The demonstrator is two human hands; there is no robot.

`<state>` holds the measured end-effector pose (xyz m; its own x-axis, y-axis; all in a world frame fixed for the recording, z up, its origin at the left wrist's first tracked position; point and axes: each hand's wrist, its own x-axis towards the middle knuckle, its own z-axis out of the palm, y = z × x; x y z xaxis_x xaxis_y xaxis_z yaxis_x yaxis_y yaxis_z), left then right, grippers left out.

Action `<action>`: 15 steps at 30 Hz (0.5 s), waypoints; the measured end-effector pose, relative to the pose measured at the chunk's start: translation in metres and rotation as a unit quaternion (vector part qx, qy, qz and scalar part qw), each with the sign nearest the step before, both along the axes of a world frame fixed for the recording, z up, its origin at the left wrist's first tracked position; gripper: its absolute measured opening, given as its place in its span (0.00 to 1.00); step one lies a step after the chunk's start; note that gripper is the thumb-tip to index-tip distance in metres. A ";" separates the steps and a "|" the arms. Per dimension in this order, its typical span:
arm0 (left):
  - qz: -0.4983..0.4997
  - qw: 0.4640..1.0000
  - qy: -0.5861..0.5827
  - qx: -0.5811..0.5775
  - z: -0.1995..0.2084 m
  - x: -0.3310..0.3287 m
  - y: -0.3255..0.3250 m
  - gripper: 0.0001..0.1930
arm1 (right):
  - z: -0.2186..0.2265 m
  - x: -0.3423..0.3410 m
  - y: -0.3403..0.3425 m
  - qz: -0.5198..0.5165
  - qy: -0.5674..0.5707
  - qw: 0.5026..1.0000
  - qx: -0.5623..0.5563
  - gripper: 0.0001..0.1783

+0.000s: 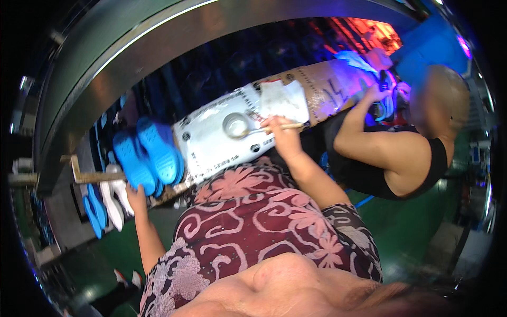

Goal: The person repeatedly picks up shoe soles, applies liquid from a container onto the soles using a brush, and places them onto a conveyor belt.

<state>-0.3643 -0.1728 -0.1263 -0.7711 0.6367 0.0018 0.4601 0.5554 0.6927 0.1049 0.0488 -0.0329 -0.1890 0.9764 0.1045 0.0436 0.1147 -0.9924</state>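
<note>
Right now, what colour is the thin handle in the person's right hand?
The thin handle is pale tan, showing best in the head view.

There was one left hand (137,197) and one right hand (282,134). There was one brush (293,126), one round cup (226,126) and one white cloth (284,100). At least four blue shoes (160,150) and at least two white shoes (110,207) showed; some overlapped. There was one other person (391,153).
</note>
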 end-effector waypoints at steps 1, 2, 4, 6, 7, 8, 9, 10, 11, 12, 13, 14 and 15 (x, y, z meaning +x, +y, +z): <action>0.018 0.998 -0.016 -0.065 0.030 0.017 0.012 0.26 | -0.001 0.002 0.005 -0.020 0.010 0.999 -0.033 0.18; -0.021 0.988 -0.079 0.134 0.001 -0.002 0.001 0.25 | 0.000 0.002 0.010 -0.036 -0.011 0.999 -0.023 0.19; 0.008 0.951 -0.286 0.120 0.058 0.031 0.016 0.25 | 0.000 0.003 0.015 -0.028 -0.028 0.999 -0.009 0.19; 0.052 0.864 -0.458 0.203 0.080 0.046 0.008 0.25 | -0.003 -0.003 0.020 0.000 -0.078 0.997 0.027 0.18; 0.048 0.823 -0.507 0.250 0.084 0.058 0.004 0.26 | -0.004 -0.001 0.025 0.006 -0.082 0.996 0.019 0.18; 0.042 0.777 -0.553 0.297 0.087 0.070 0.001 0.27 | -0.006 0.001 0.029 0.023 -0.121 0.990 0.063 0.17; 0.062 0.784 -0.542 0.296 0.090 0.079 0.000 0.27 | -0.011 -0.005 0.032 0.040 -0.153 0.982 0.106 0.15; 0.058 0.786 -0.526 0.320 0.094 0.099 0.008 0.27 | -0.012 -0.012 0.034 0.044 -0.153 0.982 0.102 0.15; -0.020 0.802 -0.521 0.290 0.104 0.115 0.011 0.26 | -0.011 -0.016 0.035 0.065 -0.187 0.970 0.140 0.13; -0.100 0.813 -0.513 0.258 0.113 0.127 0.016 0.26 | -0.013 -0.020 0.037 0.084 -0.219 0.956 0.178 0.11; -0.093 0.829 -0.498 0.238 0.118 0.143 0.022 0.25 | -0.021 -0.027 0.039 0.088 -0.198 0.956 0.196 0.09; -0.087 0.844 -0.483 0.216 0.121 0.154 0.028 0.24 | -0.027 -0.030 0.040 0.089 -0.198 0.957 0.192 0.09; -0.093 0.836 -0.498 0.209 0.115 0.154 0.029 0.23 | -0.031 -0.034 0.041 0.080 -0.212 0.944 0.240 0.09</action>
<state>-0.2105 -0.1435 -0.0109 -0.4105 0.8500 -0.3301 -0.4102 0.1511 0.8994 0.0711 0.0902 -0.0644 -0.4549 0.7912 0.4087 0.3692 0.5852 -0.7220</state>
